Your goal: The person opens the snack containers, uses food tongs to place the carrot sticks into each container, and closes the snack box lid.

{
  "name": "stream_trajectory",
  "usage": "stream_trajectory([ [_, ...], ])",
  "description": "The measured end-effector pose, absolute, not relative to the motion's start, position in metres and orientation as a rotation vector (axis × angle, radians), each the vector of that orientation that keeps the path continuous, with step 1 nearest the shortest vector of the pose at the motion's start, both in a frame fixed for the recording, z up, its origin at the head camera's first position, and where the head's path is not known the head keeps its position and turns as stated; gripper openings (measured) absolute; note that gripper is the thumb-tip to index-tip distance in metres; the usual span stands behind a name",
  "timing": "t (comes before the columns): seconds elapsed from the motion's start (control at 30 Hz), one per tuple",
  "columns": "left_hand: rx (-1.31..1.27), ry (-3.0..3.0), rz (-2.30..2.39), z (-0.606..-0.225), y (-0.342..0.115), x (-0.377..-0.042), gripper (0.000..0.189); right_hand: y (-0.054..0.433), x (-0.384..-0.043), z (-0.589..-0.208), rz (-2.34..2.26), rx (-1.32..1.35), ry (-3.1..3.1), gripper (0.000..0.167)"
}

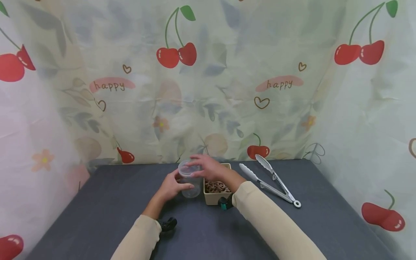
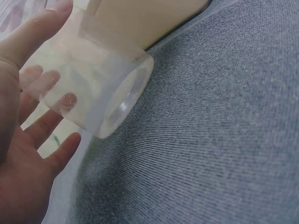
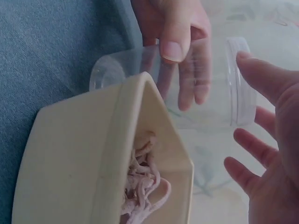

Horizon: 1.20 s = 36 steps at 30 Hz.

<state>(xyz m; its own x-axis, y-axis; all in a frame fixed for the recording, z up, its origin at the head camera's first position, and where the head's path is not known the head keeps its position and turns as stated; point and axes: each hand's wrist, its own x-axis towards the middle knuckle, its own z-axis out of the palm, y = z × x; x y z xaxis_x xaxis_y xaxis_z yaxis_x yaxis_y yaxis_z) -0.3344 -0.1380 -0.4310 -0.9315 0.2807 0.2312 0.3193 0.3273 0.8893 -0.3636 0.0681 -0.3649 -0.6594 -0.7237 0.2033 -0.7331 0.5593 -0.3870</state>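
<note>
On the far left hangs a pale curtain printed with flowers and red cherries; it also runs behind the dark counter. Next comes a cream sleeve with a black band at the wrist. From it reaches the left hand, clamped on a clear plastic jar, thumb on the near side and fingers behind, showing through the plastic. The jar is about upright, near the middle of the counter's far part; whether its base touches the counter is hard to tell. A clear lid sits on its top. The right hand is at the lid, thumb and fingers spread apart about its rim; how firmly they touch it I cannot tell. Just right of the jar, partly under the right wrist, stands a cream box holding brown, curly strands. Farther right, well apart from the jar, metal tongs lie spread, their ringed end toward the near right.
</note>
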Motion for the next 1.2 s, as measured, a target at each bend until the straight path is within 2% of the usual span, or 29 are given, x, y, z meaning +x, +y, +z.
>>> stream_trajectory([
  [0.17,-0.567,-2.552,-1.720,-0.431,-0.140,-0.333,0.066,0.068,-0.364,-0.367,0.634,1.282,-2.713,0.042],
  [0.67,-0.663,-2.535,-1.812,-0.433,-0.142,-0.337,0.068,0.043,-0.352,-0.366,0.533,0.939,-2.763,0.042],
  [0.87,-0.665,-2.516,-1.786,-0.451,-0.144,-0.353,0.070,0.038,-0.348,-0.366,0.459,0.820,-2.772,0.043],
  [1.2,-0.615,-2.539,-1.735,-0.454,-0.144,-0.356,0.061,0.027,-0.347,-0.365,0.288,0.680,-2.807,0.048],
])
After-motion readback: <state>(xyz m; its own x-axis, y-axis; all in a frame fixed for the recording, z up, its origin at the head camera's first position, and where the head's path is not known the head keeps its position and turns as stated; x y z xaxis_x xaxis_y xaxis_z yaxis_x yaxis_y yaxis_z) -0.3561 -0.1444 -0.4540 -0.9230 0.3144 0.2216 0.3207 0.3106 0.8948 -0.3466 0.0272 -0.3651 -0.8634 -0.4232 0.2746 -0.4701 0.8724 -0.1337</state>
